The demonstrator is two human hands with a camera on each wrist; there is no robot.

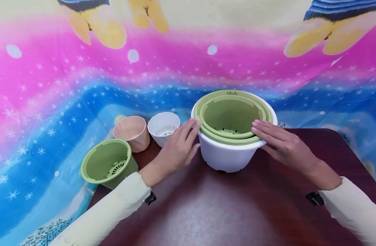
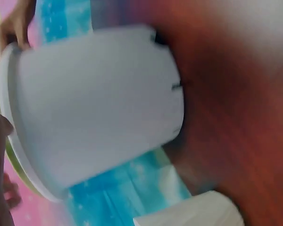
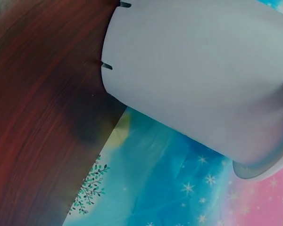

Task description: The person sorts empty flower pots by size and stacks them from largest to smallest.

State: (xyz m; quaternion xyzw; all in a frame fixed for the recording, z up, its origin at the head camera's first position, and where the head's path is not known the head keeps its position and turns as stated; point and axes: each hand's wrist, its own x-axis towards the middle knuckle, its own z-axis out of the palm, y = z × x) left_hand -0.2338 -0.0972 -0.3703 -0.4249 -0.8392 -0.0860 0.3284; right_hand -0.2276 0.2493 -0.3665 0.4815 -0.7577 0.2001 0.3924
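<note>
A large white flower pot (image 1: 228, 157) stands upright on the table, with green pots (image 1: 232, 111) nested inside it. Against the left side of its rim rest the fairly straight fingers of my left hand (image 1: 180, 145). In the left wrist view, the left thumb (image 2: 4, 126) touches the white rim. My right hand (image 1: 287, 147) holds the right side, its fingers over the green and white rims and its thumb below. The right wrist view shows mainly the white pot's wall (image 3: 193, 70), with most of the hand out of sight.
Left of the nested pots stand a small white faceted pot (image 1: 158, 131), a peach pot (image 1: 135, 138) and a tilted-looking green pot (image 1: 97, 160) near the edge of the dark wooden table (image 1: 206, 212). A patterned cloth (image 1: 175, 78) hangs behind.
</note>
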